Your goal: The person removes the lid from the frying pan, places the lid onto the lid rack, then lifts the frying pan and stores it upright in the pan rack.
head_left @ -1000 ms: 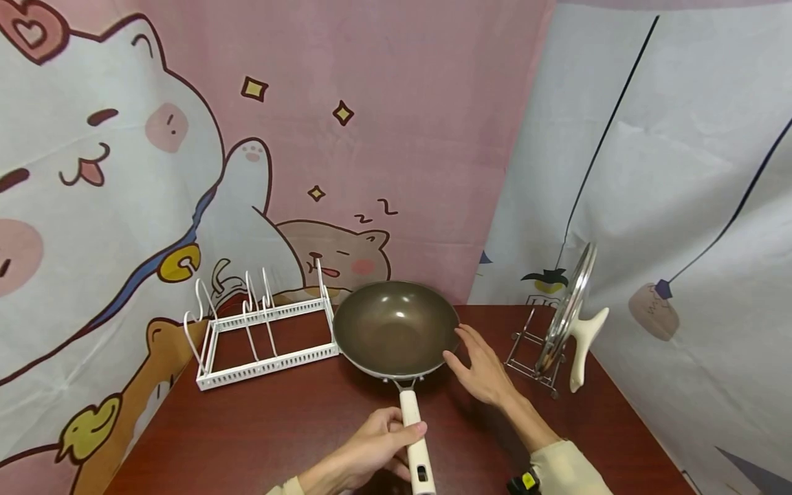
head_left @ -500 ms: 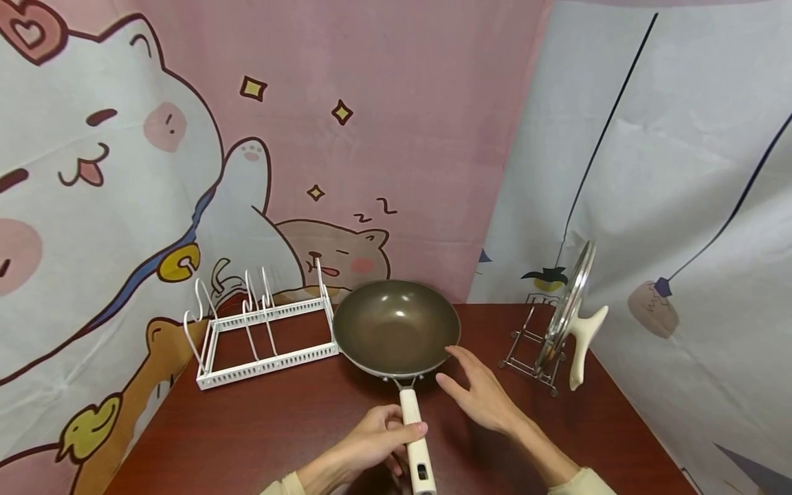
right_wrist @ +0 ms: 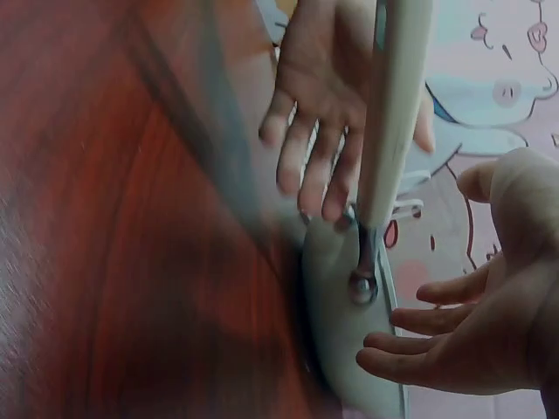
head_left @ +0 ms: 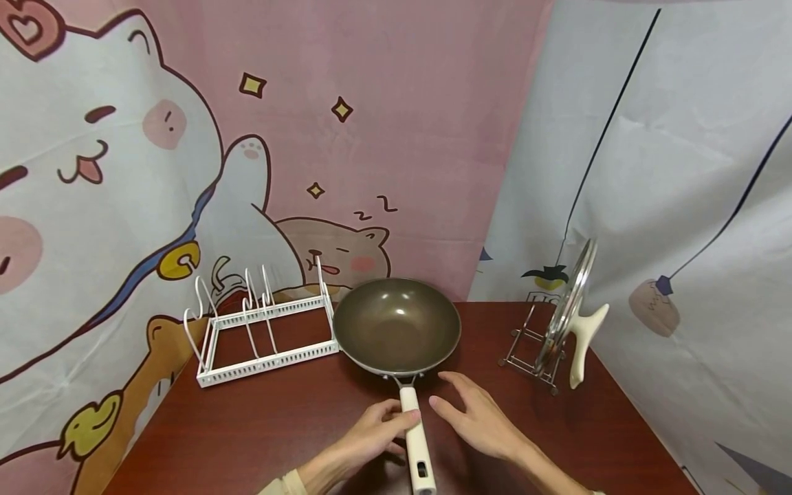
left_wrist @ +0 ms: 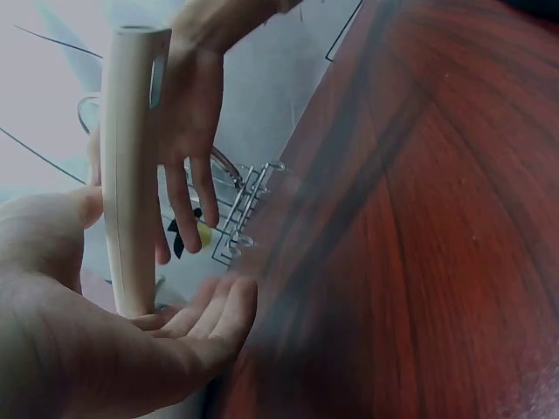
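Observation:
A wok [head_left: 396,326] with a dark brown inside stands on the table, its cream handle [head_left: 417,440] pointing toward me. My left hand [head_left: 377,433] is at the handle, with its thumb against one side. In the right wrist view, the left hand's fingers [right_wrist: 319,161] are extended beyond the handle, not curled round it. My right hand [head_left: 479,419] is to the right of the handle, apart from it, fingers spread and loosely bent. The left wrist view shows the right hand's palm [left_wrist: 188,105] behind the handle [left_wrist: 131,175].
A white rack [head_left: 269,361] with upright loops stands left of the wok, close to its rim. On the right, a small wire rack [head_left: 526,364] holds a glass lid [head_left: 566,309] upright, with a cream handle-like piece [head_left: 584,347] beside it. Patterned curtains surround the dark red table [head_left: 297,419].
My right hand has left the wok's rim and come down toward me, beside the handle. My left thumb has drawn back slightly on the handle. The wok has stayed in place.

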Demonstrator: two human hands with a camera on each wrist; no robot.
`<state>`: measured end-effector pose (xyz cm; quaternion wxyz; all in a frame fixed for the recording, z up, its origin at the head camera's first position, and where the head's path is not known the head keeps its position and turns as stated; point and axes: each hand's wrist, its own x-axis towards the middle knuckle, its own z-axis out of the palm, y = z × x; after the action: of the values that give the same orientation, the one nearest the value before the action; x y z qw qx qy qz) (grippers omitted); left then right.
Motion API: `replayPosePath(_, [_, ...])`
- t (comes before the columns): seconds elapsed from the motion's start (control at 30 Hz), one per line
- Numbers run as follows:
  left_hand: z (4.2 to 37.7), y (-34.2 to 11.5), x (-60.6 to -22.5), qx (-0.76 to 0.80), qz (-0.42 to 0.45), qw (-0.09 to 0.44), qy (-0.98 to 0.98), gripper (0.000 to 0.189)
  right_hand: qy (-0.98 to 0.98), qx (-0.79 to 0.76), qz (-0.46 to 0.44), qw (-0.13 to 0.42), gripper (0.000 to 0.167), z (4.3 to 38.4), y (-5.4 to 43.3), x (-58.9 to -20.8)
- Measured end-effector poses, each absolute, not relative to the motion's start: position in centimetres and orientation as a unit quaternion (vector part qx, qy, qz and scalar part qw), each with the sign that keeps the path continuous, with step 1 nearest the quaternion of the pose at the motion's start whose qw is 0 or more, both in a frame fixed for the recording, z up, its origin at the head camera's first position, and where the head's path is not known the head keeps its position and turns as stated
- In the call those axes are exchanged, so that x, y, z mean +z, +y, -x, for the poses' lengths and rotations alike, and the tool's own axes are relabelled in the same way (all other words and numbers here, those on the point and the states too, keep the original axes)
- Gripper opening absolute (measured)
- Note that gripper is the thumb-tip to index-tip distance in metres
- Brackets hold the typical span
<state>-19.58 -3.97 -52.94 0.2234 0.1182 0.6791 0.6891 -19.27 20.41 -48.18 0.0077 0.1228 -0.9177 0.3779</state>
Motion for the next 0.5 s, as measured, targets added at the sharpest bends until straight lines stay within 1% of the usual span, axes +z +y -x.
replayPosePath(0.23, [20.5,-4.0,-53.6,0.688,-0.094,0.199,0.692,0.062,-0.916,0.378,-0.132,-0.009,0.064,17.8,19.5,-47.7])
replayPosePath(0.37, [21.0,-3.7,-54.0,0.701,-0.075,0.202,0.68,0.059,-0.91,0.387,-0.151,-0.018,0.058,17.5,19.4,-47.9])
replayPosePath(0.43, [21.2,-3.6,-54.2,0.709,-0.07,0.209,0.67,0.055,-0.9,0.404,-0.16,-0.032,0.055,17.6,19.4,-48.1])
replayPosePath(0.5, [21.3,-3.5,-54.3,0.72,-0.068,0.217,0.655,0.051,-0.881,0.44,-0.165,-0.058,0.053,17.7,19.4,-48.3])
